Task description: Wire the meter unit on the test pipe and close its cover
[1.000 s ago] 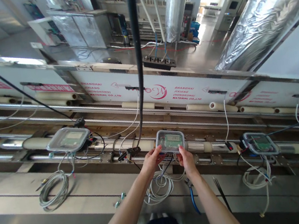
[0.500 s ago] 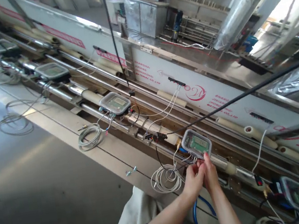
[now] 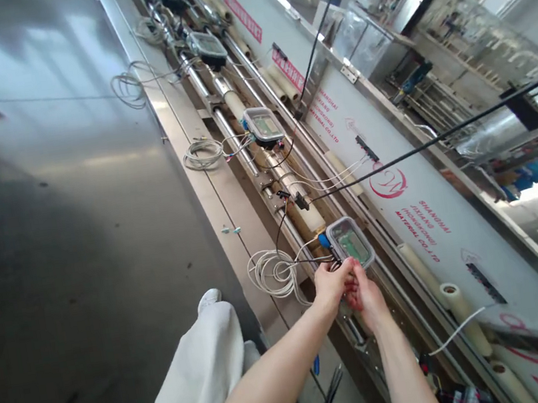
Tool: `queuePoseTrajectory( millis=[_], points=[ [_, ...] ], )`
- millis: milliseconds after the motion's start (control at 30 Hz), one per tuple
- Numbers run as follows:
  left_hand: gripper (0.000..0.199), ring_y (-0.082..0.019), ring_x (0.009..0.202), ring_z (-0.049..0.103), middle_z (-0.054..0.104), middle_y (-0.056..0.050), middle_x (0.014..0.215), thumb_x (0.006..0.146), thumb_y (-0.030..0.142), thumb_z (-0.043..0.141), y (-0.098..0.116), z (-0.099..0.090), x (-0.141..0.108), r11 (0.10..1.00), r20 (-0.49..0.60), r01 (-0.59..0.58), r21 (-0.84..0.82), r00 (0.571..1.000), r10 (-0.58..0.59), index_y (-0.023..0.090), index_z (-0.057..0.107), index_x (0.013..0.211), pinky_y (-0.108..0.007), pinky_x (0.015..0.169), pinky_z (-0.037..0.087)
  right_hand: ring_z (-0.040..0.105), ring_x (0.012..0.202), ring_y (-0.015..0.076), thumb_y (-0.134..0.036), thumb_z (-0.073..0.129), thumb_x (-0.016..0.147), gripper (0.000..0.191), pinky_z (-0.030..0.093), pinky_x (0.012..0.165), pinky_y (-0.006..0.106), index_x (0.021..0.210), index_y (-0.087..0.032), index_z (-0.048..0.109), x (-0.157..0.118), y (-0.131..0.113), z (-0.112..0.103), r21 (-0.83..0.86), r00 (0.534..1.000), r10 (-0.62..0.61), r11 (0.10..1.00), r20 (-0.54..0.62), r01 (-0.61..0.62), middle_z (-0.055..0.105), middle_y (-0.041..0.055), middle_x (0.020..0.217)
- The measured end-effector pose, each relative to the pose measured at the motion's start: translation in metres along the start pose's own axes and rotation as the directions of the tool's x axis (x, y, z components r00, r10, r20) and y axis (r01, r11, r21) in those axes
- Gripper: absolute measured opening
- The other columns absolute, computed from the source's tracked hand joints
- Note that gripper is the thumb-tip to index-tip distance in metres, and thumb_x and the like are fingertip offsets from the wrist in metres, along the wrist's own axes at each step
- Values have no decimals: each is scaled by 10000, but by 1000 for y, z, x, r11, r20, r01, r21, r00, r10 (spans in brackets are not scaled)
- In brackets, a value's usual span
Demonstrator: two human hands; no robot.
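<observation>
Both hands meet at the lower edge of a grey box with a clear lid (image 3: 351,244), which shows a green circuit board inside. My left hand (image 3: 331,284) is closed, thumb and fingers pinched together beside the cables that enter the box. Against it, my right hand (image 3: 363,292) is closed too, its fingers curled near the box's corner. What the fingertips hold is hidden. A coil of pale cable (image 3: 274,273) lies left of the hands on the metal ledge. A blue fitting (image 3: 324,240) sits at the box's left side.
Similar boxes, such as this one (image 3: 264,126), line the rail toward the back. Small metal clips (image 3: 231,229) lie on the ledge (image 3: 208,200). A black rod (image 3: 422,146) crosses above the rails. A printed white panel (image 3: 398,189) stands behind, with pale rollers (image 3: 459,308) below it.
The view has turned, so the rail now runs more steeply and more floor shows at left. Both hands stay together at the same box's lower edge.
</observation>
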State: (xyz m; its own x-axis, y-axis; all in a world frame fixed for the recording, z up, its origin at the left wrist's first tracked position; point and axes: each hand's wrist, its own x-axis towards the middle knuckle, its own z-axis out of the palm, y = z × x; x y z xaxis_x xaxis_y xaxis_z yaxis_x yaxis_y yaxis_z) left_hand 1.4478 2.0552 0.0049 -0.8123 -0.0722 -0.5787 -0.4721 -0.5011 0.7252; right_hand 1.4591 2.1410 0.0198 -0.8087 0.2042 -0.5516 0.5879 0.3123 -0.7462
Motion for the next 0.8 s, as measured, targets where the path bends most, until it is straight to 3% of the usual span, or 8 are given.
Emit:
queuePoseTrajectory(
  millis=[67,133,200,267,367,433,600,800],
  points=[
    [391,-185,705,638,687,-92,820,635,454,740,1,-1,1,999,-24,-28,-34,999,27,127,622,813,-258,602,493,390,353,114,-722,389,749,624,247,392,254,528,-161,549,-6,-19,-19,-288,1000,0,958,-28,-8,497,28,420],
    [358,-198,750,642,693,-102,828,614,388,763,-2,-3,6,998,-45,-43,-47,998,41,114,637,807,-266,653,493,430,429,128,-636,429,796,545,307,468,267,527,-174,536,-9,-45,-31,-600,962,-259,785,-90,155,516,34,464],
    [346,-209,761,643,697,-103,833,601,347,767,-7,-5,12,997,-53,-50,-51,997,48,108,652,823,-278,669,491,520,586,169,-509,395,872,445,377,588,291,643,-173,575,-3,-72,-31,-824,781,-623,429,27,371,598,68,622],
    [330,-213,776,641,699,-94,827,601,323,759,-12,-5,17,997,-58,-60,-52,997,57,105,661,829,-281,692,487,570,822,210,-373,382,905,331,414,748,322,836,-148,614,11,-95,-18,-834,558,-755,27,345,552,645,113,857],
    [297,-225,765,633,696,-82,770,580,290,757,-18,-4,23,997,-65,-62,-39,996,60,96,670,788,-285,686,476,517,1068,226,-245,395,899,260,361,943,369,970,-134,618,41,-115,12,-511,279,-491,-439,825,739,618,129,1082],
    [298,-238,743,629,691,-77,732,548,280,767,-20,-4,25,998,-57,-54,-30,997,52,95,673,762,-291,660,472,519,1059,220,-238,395,897,262,346,965,382,893,-137,638,59,-121,29,-261,172,-207,-561,963,786,628,116,1049],
    [327,-248,781,637,699,-69,781,553,301,759,-17,-5,23,998,-15,-46,-34,999,45,124,677,815,-284,650,480,554,785,202,-308,389,882,360,402,798,391,669,-144,628,83,-128,54,1,152,247,-527,957,850,623,80,738],
    [469,-272,947,605,674,-113,966,565,306,757,-10,-4,14,999,-83,21,-44,996,-25,131,614,976,-313,774,473,545,747,218,-270,400,853,337,383,690,373,668,-126,642,83,-129,64,14,201,356,-518,913,855,639,106,740]
  ],
)
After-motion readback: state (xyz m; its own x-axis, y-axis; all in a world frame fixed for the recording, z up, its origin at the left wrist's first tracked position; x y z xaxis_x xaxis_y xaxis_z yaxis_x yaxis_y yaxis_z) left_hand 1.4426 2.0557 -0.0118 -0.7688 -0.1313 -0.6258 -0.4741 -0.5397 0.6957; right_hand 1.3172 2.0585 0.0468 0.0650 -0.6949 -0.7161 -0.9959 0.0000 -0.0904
